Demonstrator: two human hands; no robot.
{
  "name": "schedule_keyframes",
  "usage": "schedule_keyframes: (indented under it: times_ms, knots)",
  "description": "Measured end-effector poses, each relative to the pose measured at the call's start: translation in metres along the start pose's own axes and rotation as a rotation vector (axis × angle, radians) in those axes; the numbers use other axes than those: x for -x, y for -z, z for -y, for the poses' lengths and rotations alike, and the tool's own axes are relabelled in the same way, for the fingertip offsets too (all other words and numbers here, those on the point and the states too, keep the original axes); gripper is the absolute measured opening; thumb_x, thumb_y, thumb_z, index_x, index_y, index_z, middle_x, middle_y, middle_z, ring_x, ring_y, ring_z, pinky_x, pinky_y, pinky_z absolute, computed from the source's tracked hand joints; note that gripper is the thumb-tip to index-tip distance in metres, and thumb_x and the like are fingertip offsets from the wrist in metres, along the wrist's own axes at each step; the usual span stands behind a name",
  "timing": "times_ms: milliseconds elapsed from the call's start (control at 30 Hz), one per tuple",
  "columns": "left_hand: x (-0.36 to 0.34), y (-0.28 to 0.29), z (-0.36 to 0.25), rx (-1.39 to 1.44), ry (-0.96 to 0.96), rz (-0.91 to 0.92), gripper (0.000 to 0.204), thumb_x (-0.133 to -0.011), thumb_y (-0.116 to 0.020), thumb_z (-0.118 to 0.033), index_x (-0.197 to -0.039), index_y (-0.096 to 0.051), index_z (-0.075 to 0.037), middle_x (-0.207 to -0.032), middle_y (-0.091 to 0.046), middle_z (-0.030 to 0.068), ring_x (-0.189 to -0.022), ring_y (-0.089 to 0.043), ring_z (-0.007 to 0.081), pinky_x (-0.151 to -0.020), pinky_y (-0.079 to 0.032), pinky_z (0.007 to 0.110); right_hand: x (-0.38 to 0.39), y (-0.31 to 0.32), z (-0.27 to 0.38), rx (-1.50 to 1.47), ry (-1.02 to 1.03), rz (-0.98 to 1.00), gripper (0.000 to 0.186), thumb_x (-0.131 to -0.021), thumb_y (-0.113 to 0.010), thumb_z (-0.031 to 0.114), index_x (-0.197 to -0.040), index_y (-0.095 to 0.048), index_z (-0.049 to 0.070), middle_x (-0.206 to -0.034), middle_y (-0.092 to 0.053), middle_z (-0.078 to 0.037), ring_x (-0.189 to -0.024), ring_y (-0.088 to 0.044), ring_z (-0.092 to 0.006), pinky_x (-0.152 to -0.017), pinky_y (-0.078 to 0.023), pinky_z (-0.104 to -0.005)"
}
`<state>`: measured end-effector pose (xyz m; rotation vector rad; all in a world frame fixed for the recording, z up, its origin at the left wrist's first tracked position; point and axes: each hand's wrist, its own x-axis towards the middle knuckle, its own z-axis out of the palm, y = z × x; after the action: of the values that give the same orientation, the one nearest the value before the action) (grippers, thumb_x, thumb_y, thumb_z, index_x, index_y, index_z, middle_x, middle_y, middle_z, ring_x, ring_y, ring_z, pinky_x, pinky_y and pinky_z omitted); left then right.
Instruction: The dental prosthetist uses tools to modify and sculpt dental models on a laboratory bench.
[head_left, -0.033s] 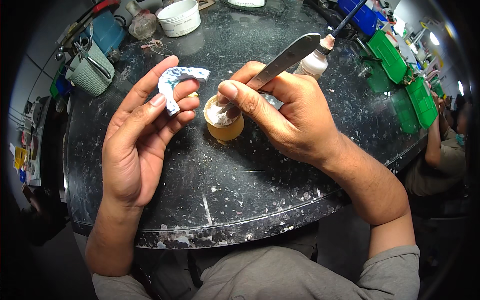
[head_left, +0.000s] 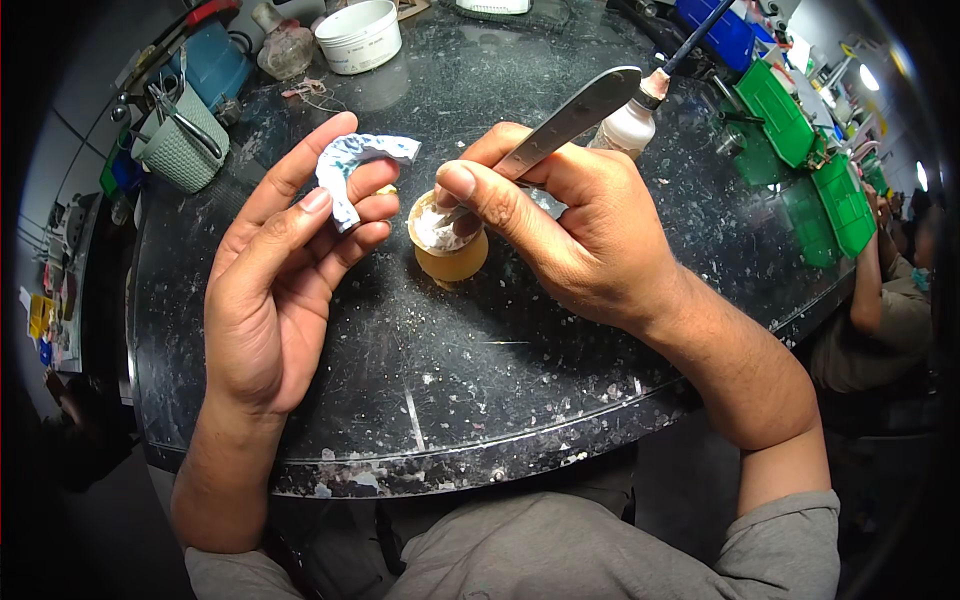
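A curved, horseshoe-shaped dental impression (head_left: 343, 160), white with blue patches, rests between the thumb and fingers of my left hand (head_left: 285, 270). My right hand (head_left: 590, 225) grips a flat metal spatula (head_left: 575, 118) like a pen. The broad rounded end points up and away to the right. Its lower end goes down into a small amber cup (head_left: 450, 262), which stands on the table just right of my left fingertips. Inside the cup is a white powdery or pasty material (head_left: 437, 228). My right fingers hide part of the cup's rim and the spatula's tip.
The dark, scuffed table (head_left: 400, 340) has white specks. At the back stand a white tub (head_left: 358, 40), a glass bottle (head_left: 283, 45) and a basket of tools (head_left: 185, 145). A white bottle (head_left: 628, 128) stands behind my right hand. Green bins (head_left: 775, 115) and another person (head_left: 880, 310) are at the right.
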<state>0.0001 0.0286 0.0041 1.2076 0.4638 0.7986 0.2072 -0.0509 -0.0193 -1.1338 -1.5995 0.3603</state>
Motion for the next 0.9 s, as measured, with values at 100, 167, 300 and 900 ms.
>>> schedule_keyframes:
  times_ms: [100, 167, 300, 900]
  knots:
    - [0.0008, -0.0007, 0.0, 0.013, 0.005, -0.001, 0.052, -0.101, -0.044, -0.011, -0.148, -0.032, 0.006, -0.13, -0.057, 0.0274, -0.109, -0.065, 0.0207, -0.098, -0.053, 0.031, 0.0004, 0.0002, 0.0002, 0.017, -0.003, 0.006, 0.025, -0.098, -0.063, 0.026, -0.096, -0.07, 0.002, -0.079, -0.072, -0.013, -0.074, -0.073, -0.0225, -0.063, -0.056, -0.0321]
    - [0.0009, -0.0003, 0.0003, 0.023, 0.007, -0.003, 0.052, -0.101, -0.043, -0.011, -0.148, -0.032, 0.006, -0.131, -0.056, 0.0279, -0.109, -0.065, 0.0208, -0.098, -0.053, 0.031, 0.0007, -0.0001, -0.0007, 0.016, -0.002, 0.004, 0.025, -0.098, -0.063, 0.026, -0.095, -0.07, 0.002, -0.079, -0.072, -0.013, -0.074, -0.073, -0.0225, -0.063, -0.056, -0.0321]
    - [0.0014, 0.0003, 0.0016, -0.025, -0.031, 0.011, 0.051, -0.101, -0.043, -0.01, -0.149, -0.032, 0.004, -0.133, -0.054, 0.0296, -0.111, -0.065, 0.0215, -0.099, -0.053, 0.031, 0.0013, -0.0009, -0.0001, -0.008, -0.028, 0.003, 0.025, -0.098, -0.063, 0.025, -0.096, -0.07, 0.002, -0.08, -0.072, -0.013, -0.074, -0.073, -0.0226, -0.064, -0.056, -0.0323]
    - [0.0026, 0.0023, 0.0033, -0.264, -0.166, 0.021, 0.045, -0.101, -0.051, -0.012, -0.139, -0.043, 0.01, -0.122, -0.064, 0.024, -0.107, -0.066, 0.0203, -0.095, -0.053, 0.031, 0.0023, -0.0003, -0.0034, -0.135, -0.106, -0.035, 0.024, -0.099, -0.062, 0.022, -0.099, -0.071, -0.001, -0.084, -0.074, -0.012, -0.079, -0.072, -0.016, -0.069, -0.056, -0.0281]
